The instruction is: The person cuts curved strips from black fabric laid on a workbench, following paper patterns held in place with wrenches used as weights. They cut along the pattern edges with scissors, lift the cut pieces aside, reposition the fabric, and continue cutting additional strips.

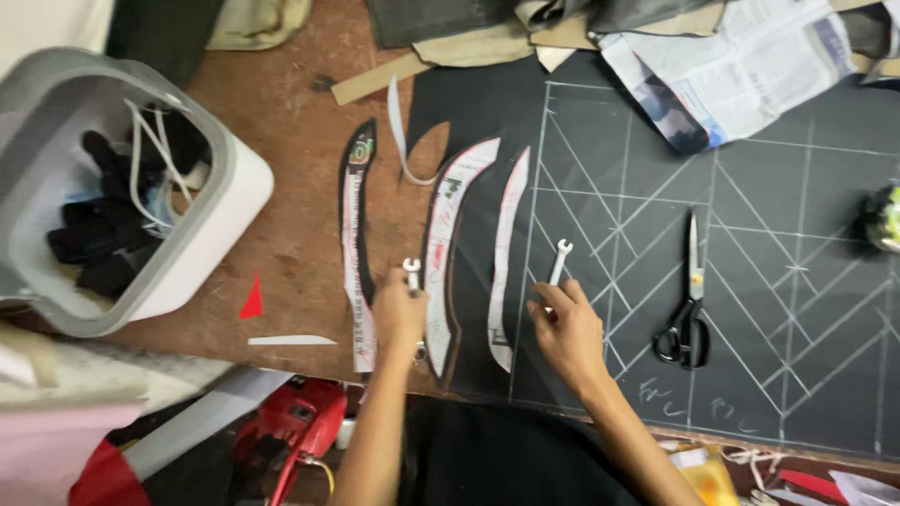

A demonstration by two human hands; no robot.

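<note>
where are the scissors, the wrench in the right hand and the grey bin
scissors (692,305): head view, on the pivot where blades meet the black handles
wrench in the right hand (561,259): head view, on the shaft below its open jaw
grey bin (239,187): head view, on its outer side wall

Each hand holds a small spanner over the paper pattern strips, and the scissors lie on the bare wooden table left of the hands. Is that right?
Not quite. The head view shows the scissors lying on the dark chalk-marked cloth, to the right of the hands, not on bare wood to the left. The rest stands: the left hand and right hand each hold a small spanner by the paper pattern strips.
</note>
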